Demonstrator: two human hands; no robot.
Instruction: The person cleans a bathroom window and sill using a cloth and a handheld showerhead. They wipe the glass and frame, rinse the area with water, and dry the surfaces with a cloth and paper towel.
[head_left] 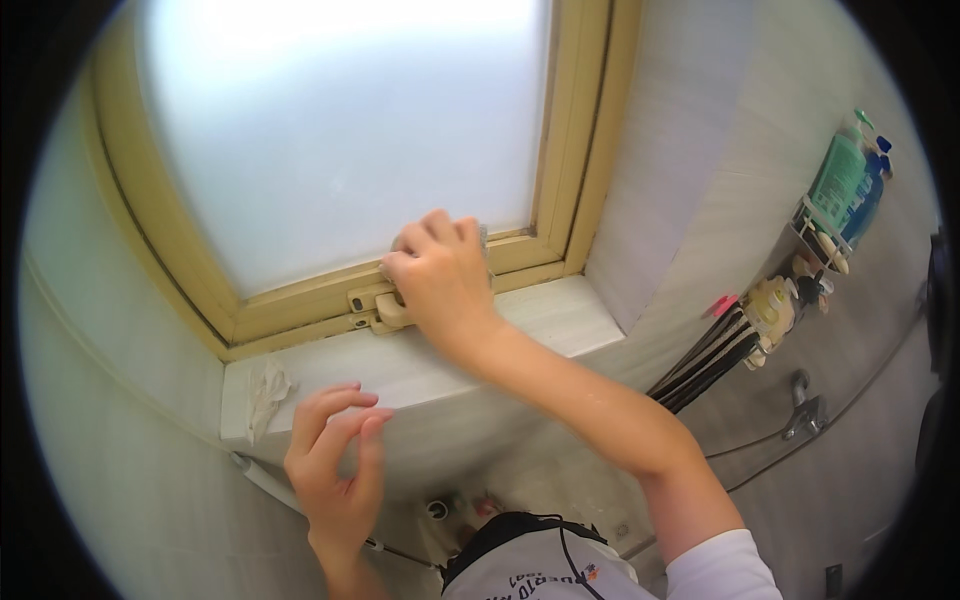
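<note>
My right hand (pixel 440 270) is closed on a grey, rough-looking cloth (pixel 485 238); only its edges show past my fingers. It presses the cloth to the lower rail of a yellowish window frame (pixel 300 292), just above the beige window latch (pixel 392 310). The frosted pane (pixel 350 130) rises behind it. My left hand (pixel 335 460) hangs in the air in front of the sill (pixel 540 320), fingers bent and apart, holding nothing. A crumpled white tissue-like piece (pixel 268 395) lies at the sill's left end, beyond that hand.
On the right wall, a rack (pixel 822 240) carries a green pump bottle (pixel 838 175) and a blue bottle (pixel 870 195). Below it are more toiletries and dark hanging straps (pixel 705 360). A shower tap (pixel 800 410) with a hose is lower right. A pale pole (pixel 265 485) leans below the sill.
</note>
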